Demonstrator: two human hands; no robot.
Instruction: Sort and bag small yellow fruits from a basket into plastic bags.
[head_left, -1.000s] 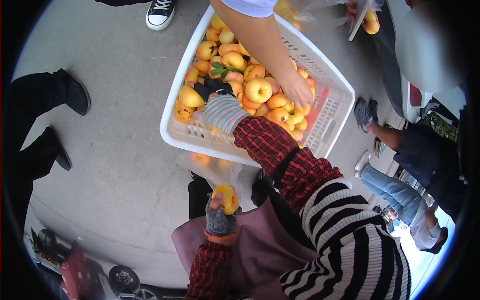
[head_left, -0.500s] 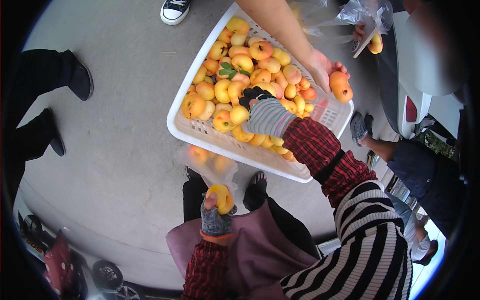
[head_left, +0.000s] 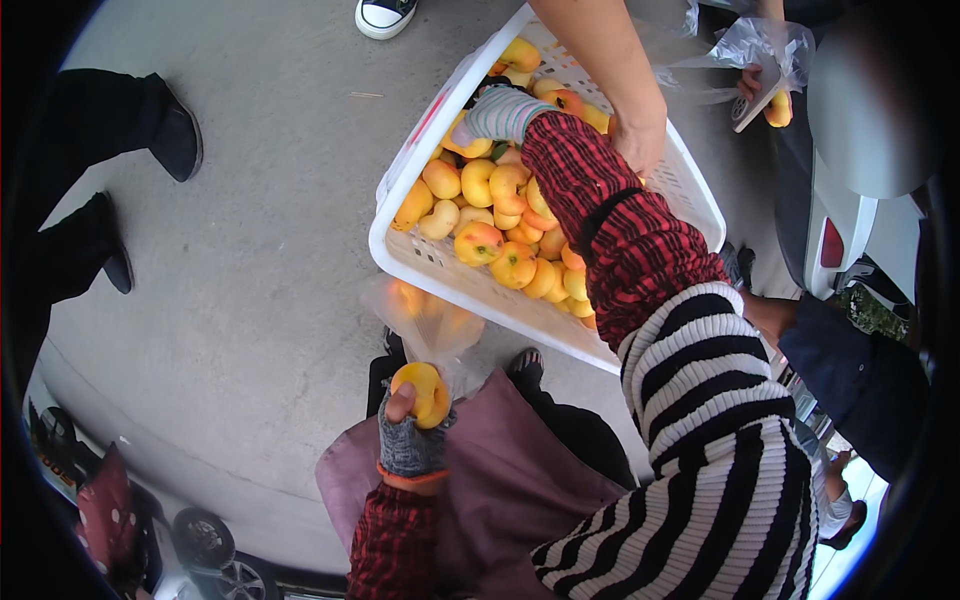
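My left hand [head_left: 412, 440], in a grey fingerless glove with an orange cuff, is closed on a yellow flat peach [head_left: 428, 392]. A clear plastic bag [head_left: 440, 330] with more peaches in it hangs beside that hand. Over the far left part of a white plastic crate [head_left: 480, 312] reaches my right hand [head_left: 500, 114], in a striped glove with dark fingers. It touches the yellow-orange flat peaches [head_left: 478, 182] there; its fingertips are largely hidden, so its grip is unclear. Another person's hand [head_left: 640, 140] dips into the crate, its fingers hidden behind my right sleeve.
At the upper right, another hand [head_left: 748, 82] holds a phone-like flat object [head_left: 755, 100] and a clear bag [head_left: 775, 50] beside a peach. People's shoes [head_left: 175, 135] stand around the crate. A white vehicle [head_left: 830, 200] is at right, a wheel [head_left: 203, 538] at lower left.
My right hand has moved from the crate's middle to its far left part. The other person's hand, which held an orange peach at the right rim, now reaches down into the crate.
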